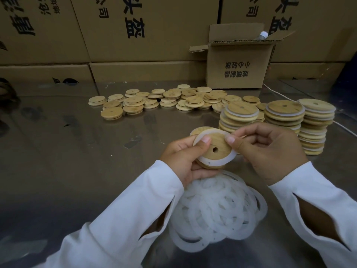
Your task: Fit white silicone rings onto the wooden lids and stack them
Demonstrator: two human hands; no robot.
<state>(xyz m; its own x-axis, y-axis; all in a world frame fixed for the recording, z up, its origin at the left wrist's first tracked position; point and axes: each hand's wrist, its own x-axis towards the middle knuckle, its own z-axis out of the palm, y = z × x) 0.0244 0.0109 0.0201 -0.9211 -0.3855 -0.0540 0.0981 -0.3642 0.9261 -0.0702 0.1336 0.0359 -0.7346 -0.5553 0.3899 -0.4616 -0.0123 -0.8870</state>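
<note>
Lid [217, 147] held above table [77, 151], holed face tilted toward camera, white ring [230, 157] round it. Left hand [183, 159] grips lid's left edge; right hand [268, 151] pinches ring's top. Ring pile [216, 209] beneath; ringed stacks [284, 117] right, bare lids [154, 101] behind.

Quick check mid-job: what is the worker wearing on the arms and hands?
No gloves: the left hand and the right hand are bare. The left sleeve and the right sleeve are long, white and reach the wrists; each has a pointed slit along the forearm. No watch or rings show.
</note>
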